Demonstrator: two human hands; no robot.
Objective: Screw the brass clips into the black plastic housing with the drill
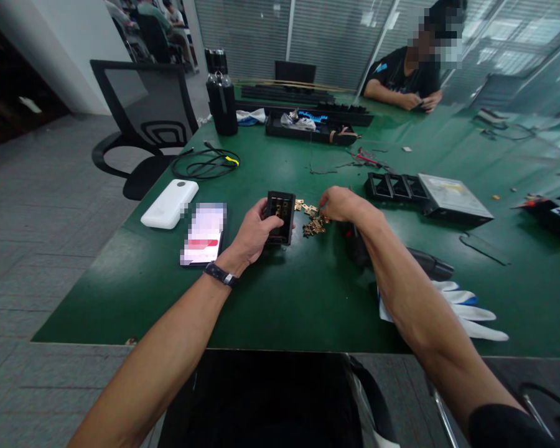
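Note:
My left hand grips a small black rectangular case by its left side, the thumb lying over its front. Gold-coloured pieces show inside the case. Just right of it, a pile of small brass-coloured parts lies on the green table, with some flat gold pieces above. My right hand reaches down at the pile's right edge, its fingers drawn together; whatever they hold is too small to name. A dark tool lies partly hidden under my right forearm.
Left are a phone, a white power bank and a coiled cable. A black bottle stands behind. Right are a black frame, a metal-topped box and a white glove. A person sits at the far side.

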